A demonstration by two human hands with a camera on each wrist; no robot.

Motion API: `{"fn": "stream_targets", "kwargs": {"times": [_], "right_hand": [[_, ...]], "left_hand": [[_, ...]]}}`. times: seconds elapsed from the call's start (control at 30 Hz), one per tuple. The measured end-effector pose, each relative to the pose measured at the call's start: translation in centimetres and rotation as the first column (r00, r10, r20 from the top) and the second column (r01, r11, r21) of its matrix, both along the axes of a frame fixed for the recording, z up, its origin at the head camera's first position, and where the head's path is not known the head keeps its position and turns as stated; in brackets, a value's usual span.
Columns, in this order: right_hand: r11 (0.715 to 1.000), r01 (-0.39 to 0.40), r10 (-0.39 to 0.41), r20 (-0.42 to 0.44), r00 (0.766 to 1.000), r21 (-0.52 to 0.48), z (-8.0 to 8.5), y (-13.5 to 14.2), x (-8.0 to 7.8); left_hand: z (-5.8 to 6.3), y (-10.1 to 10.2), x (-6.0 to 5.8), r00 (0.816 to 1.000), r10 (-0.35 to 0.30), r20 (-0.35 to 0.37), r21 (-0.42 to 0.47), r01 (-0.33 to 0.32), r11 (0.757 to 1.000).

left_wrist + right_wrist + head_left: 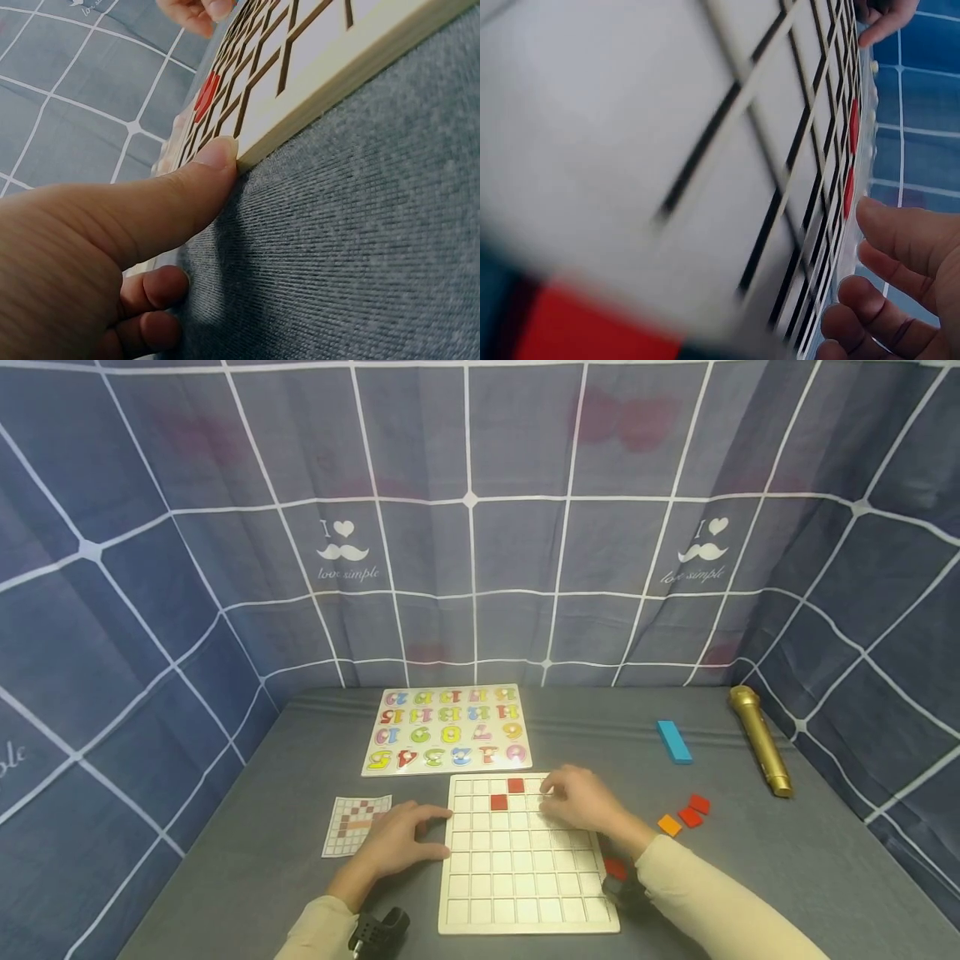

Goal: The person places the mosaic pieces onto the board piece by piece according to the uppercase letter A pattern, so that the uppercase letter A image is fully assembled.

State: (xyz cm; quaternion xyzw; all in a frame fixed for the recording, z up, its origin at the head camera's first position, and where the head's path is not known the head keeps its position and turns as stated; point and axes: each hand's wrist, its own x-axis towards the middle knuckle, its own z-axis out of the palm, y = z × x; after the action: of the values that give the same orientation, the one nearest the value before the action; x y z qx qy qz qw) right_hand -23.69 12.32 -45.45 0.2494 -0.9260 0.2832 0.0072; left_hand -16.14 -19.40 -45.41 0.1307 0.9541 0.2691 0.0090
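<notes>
A pale wooden grid board (491, 885) lies on the grey cloth. Two red square tiles sit in it near the far edge: one red tile (516, 786) in the far row, another red tile (498, 802) one row nearer and to the left. My left hand (401, 837) touches the board's left edge with thumb and index finger spread; the left wrist view shows its thumb tip (217, 154) against the wooden rim. Above the board's far right part hovers my right hand (579, 797), its fingers bent and apart from the thumb. Between them no tile shows in the right wrist view.
Left of the board lies a printed grid card (345, 839), partly behind the left hand. Behind it is a number puzzle board (450, 735). To the right are an orange tile (670, 825), several red tiles (691, 817), a blue block (674, 742) and a gold microphone (761, 741).
</notes>
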Motion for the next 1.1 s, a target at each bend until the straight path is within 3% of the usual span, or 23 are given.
{"fn": "stream_targets", "kwargs": {"times": [0.2, 0.4, 0.5, 0.8, 1.1], "right_hand": [[0.999, 0.051, -0.050, 0.040, 0.998, -0.017, -0.1, 4.0, 0.8], [0.993, 0.121, -0.121, -0.005, 0.993, -0.001, 0.0, 8.7, 1.8], [0.986, 0.167, -0.167, -0.033, 0.985, 0.013, 0.1, 11.0, 2.2], [0.960, 0.281, -0.281, 0.006, 0.960, 0.011, -0.1, 18.1, 2.7], [0.950, 0.302, -0.305, 0.032, 0.952, 0.076, -0.4, 21.3, 2.8]], "left_hand": [[0.0, 0.0, 0.3, 1.000, -0.002, 0.022, 0.007, 0.002, 1.000], [0.0, 0.0, 0.1, 1.000, 0.004, 0.014, -0.004, -0.004, 1.000], [0.0, -0.1, 0.0, 1.000, 0.006, 0.010, -0.009, -0.006, 1.000], [0.0, -0.1, -0.1, 1.000, 0.011, 0.023, -0.002, -0.011, 1.000], [-0.1, 0.0, -0.2, 1.000, 0.004, 0.023, -0.002, -0.004, 1.000]]}}
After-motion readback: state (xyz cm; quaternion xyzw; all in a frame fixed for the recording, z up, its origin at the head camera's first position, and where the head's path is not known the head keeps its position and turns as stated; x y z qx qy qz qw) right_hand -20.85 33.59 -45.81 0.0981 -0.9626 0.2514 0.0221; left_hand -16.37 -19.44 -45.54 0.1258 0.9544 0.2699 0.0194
